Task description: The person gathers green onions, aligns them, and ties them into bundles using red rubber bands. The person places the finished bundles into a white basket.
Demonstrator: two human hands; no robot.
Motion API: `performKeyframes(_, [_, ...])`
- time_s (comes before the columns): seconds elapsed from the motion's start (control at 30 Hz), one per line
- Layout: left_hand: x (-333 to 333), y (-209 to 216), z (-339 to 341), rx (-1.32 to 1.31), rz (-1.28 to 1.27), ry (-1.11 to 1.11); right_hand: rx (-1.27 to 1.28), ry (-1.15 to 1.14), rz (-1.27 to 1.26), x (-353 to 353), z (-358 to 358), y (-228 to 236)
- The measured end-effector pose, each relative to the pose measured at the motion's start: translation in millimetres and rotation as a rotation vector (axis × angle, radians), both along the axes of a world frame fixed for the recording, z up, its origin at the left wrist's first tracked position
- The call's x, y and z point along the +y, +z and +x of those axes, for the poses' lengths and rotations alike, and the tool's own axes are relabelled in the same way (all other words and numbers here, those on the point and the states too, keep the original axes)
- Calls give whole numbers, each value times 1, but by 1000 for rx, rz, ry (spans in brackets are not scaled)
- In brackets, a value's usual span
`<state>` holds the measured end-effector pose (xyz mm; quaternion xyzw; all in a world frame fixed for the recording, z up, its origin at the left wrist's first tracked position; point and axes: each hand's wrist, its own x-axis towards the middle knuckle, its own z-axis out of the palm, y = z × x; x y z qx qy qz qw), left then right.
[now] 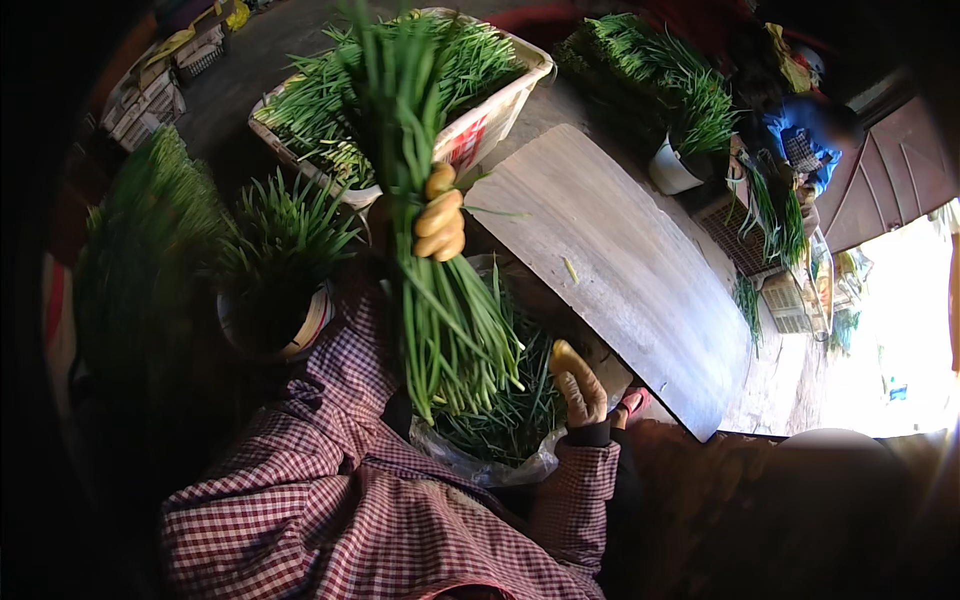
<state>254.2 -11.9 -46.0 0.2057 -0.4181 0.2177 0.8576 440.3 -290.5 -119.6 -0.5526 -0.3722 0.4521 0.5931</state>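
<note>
My left hand [438, 222], in a tan glove, is closed round the middle of a large bunch of chives [450, 330]. The bunch stands upright, its pale cut ends hanging down and its upper leaves blurred. My right hand [578, 388], also gloved, is lower and to the right, apart from the bunch. Its fingers reach out in a slight bend, and nothing shows in them. Beneath the bunch, loose dark green leaves [510, 425] lie in a container lined with clear plastic [545, 458].
A flat board [630, 260] slants to my right. Ahead stands a white crate [515, 80] full of chives; a bucket [310, 318] of chives is at my left. At the far right, a person in blue [815, 130] handles chives near a white bucket [672, 172] and crates [788, 303].
</note>
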Motion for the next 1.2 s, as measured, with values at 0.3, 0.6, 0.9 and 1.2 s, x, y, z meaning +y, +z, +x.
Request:
performKeyframes(0.3, [-60, 1, 79, 1212, 70, 282, 286, 445, 34, 80, -12, 26])
performKeyframes(0.6, [-113, 16, 173, 1377, 558, 715, 925, 12, 272, 45, 6, -1])
performKeyframes(0.9, [-37, 19, 100, 1233, 825, 493, 977, -81, 706, 8, 34, -20])
performKeyframes(1.2, [-137, -78, 77, 1337, 634, -222, 923, -66, 548, 44, 67, -20])
